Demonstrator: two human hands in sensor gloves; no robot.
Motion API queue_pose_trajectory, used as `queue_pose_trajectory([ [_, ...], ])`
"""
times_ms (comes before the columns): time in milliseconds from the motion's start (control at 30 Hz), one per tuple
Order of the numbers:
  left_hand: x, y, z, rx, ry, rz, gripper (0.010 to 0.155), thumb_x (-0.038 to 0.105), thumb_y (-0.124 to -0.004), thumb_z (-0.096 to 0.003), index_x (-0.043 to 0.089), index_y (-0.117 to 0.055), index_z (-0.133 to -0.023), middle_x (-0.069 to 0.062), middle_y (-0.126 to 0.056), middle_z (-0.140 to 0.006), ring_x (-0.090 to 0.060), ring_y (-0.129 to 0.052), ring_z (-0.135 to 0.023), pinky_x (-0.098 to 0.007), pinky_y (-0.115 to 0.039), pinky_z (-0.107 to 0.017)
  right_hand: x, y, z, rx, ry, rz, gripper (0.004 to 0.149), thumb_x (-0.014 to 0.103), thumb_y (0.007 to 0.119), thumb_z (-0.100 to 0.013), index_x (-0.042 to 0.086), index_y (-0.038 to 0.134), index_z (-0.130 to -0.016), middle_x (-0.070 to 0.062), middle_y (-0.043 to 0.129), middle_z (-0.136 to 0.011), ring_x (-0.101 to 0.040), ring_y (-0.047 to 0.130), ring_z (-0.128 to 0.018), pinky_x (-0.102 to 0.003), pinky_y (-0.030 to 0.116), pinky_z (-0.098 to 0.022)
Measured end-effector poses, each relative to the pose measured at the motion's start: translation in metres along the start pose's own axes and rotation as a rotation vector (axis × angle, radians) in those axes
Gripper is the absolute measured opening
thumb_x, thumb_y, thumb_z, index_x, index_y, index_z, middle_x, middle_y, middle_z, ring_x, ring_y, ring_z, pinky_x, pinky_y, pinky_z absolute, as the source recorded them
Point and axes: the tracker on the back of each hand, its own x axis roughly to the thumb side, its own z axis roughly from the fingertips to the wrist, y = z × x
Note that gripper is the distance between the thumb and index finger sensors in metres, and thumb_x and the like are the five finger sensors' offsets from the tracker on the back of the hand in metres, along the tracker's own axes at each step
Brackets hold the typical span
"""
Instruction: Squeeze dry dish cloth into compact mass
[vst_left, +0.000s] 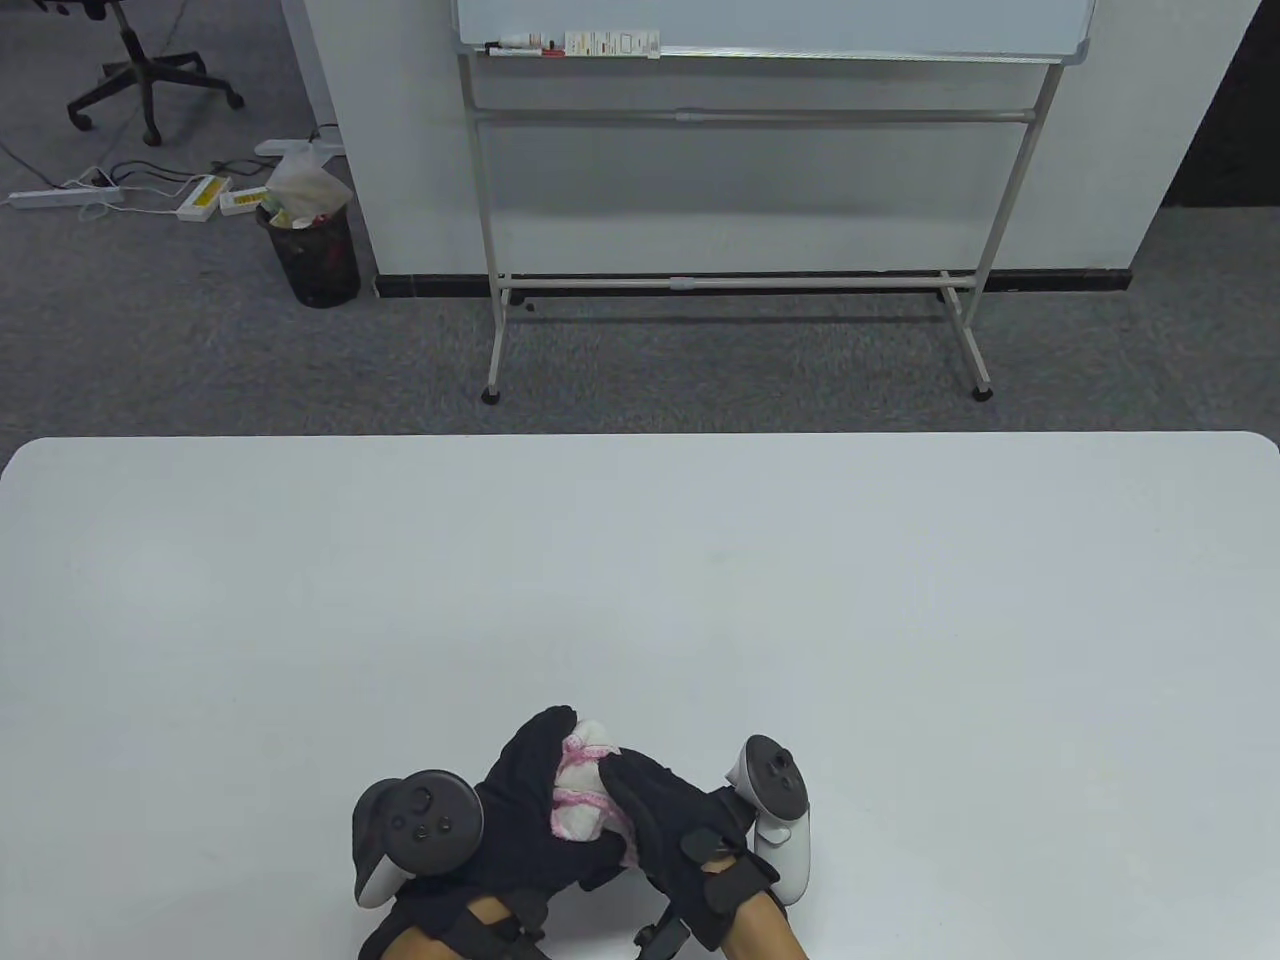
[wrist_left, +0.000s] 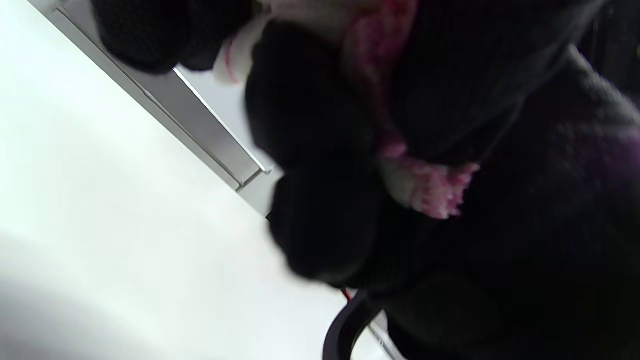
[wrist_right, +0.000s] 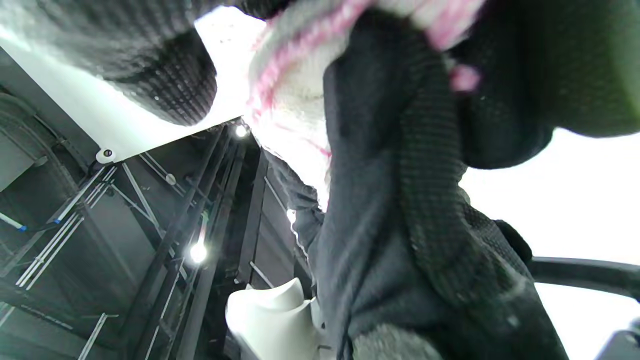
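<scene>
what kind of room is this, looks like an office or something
Probably an office or lab workspace: a rolling whiteboard stands behind the white table, with grey carpet, an office chair and a wastebasket.

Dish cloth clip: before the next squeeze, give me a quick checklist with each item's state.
1. Dish cloth bunched between both palms: ok.
2. Left hand grips cloth: ok.
3. Right hand grips cloth: ok.
4. No loose ends: not ok, a pink-edged corner pokes out.
5. Cloth lifted off the table: cannot tell.
</scene>
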Motion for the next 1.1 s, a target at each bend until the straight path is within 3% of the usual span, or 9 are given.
queue_pose_trajectory([
  [167,-0.012,0.015,0.003,0.13,0.042,0.078,0.076,0.034,-0.096,-0.0437,0.014,-0.048,-0.099,-0.016,-0.067,-0.093,-0.036,-0.096,-0.056,-0.043,-0.086,-0.042,0.011,-0.006,0.001,-0.076,-0.038,0.233,0.09,0.066,0.073,-0.048,-0.005,0.049,-0.098,-0.036,0.07,-0.083,-0.055,0.09,-0.063,-0.063,0.077,-0.04],
  [233,-0.016,0.017,0.002,0.106,0.054,0.152,0.074,0.032,-0.096,-0.0441,0.014,-0.05,-0.099,-0.017,-0.069,-0.092,-0.035,-0.096,-0.052,-0.043,-0.086,-0.04,0.021,-0.008,0.006,-0.17,-0.159,0.425,0.085,0.067,0.072,-0.05,-0.003,0.055,-0.097,-0.032,0.073,-0.084,-0.052,0.09,-0.063,-0.061,0.077,-0.04],
  [300,-0.016,0.015,0.001,0.069,0.051,0.155,0.073,0.032,-0.096,-0.0439,0.013,-0.052,-0.098,-0.018,-0.07,-0.09,-0.035,-0.097,-0.05,-0.043,-0.086,-0.038,0.028,-0.006,0.01,-0.238,-0.253,0.549,0.086,0.068,0.073,-0.05,0.007,0.044,-0.104,-0.029,0.057,-0.097,-0.052,0.079,-0.078,-0.062,0.072,-0.049],
  [433,-0.008,0.003,-0.004,-0.062,-0.011,0.256,0.07,0.029,-0.095,-0.045,0.015,-0.053,-0.099,-0.019,-0.071,-0.092,-0.036,-0.098,-0.053,-0.043,-0.087,-0.04,0.032,0.001,0.008,-0.148,-0.384,0.559,0.086,0.064,0.077,-0.049,0.027,0.028,-0.109,-0.019,0.029,-0.111,-0.051,0.051,-0.1,-0.066,0.054,-0.066],
  [533,0.001,0.001,-0.005,-0.012,-0.035,0.307,0.073,0.027,-0.096,-0.0442,0.016,-0.05,-0.1,-0.019,-0.077,-0.092,-0.036,-0.102,-0.054,-0.043,-0.09,-0.04,0.031,0.006,0.008,-0.086,-0.41,0.522,0.096,0.066,0.082,-0.046,0.031,0.017,-0.107,-0.017,0.016,-0.111,-0.053,0.04,-0.103,-0.066,0.048,-0.069],
  [600,0.005,0.004,-0.003,0.061,-0.033,0.279,0.08,0.03,-0.098,-0.0426,0.015,-0.045,-0.1,-0.018,-0.082,-0.088,-0.032,-0.107,-0.052,-0.041,-0.093,-0.039,0.031,0.01,0.009,-0.1,-0.429,0.506,0.099,0.063,0.087,-0.045,0.029,0.017,-0.107,-0.02,0.019,-0.11,-0.056,0.047,-0.1,-0.066,0.054,-0.067],
  [733,0.004,0.006,0.002,0.182,0.03,0.298,0.085,0.037,-0.101,-0.0403,0.016,-0.044,-0.101,-0.014,-0.086,-0.079,-0.028,-0.105,-0.046,-0.037,-0.092,-0.037,0.034,0.015,0.01,-0.157,-0.451,0.458,0.086,0.052,0.091,-0.045,0.016,0.041,-0.105,-0.025,0.052,-0.099,-0.055,0.073,-0.083,-0.063,0.07,-0.056],
  [933,0.007,-0.007,0.001,0.058,0.099,0.332,0.071,0.046,-0.09,-0.0482,0.022,-0.049,-0.101,-0.002,-0.08,-0.09,-0.037,-0.089,-0.074,-0.048,-0.08,-0.054,0.043,0.013,0.019,-0.285,-0.551,0.525,0.072,0.048,0.088,-0.046,0.013,0.054,-0.098,-0.025,0.064,-0.088,-0.053,0.078,-0.071,-0.063,0.069,-0.047],
  [1100,0.01,-0.022,0.001,0.003,0.074,0.493,0.066,0.037,-0.073,-0.0544,0.022,-0.033,-0.106,-0.016,-0.045,-0.107,-0.056,-0.061,-0.092,-0.063,-0.063,-0.065,0.049,0.014,0.026,-0.362,-0.661,0.603,0.067,0.046,0.085,-0.047,0.012,0.055,-0.097,-0.025,0.063,-0.086,-0.05,0.075,-0.074,-0.063,0.064,-0.052],
])
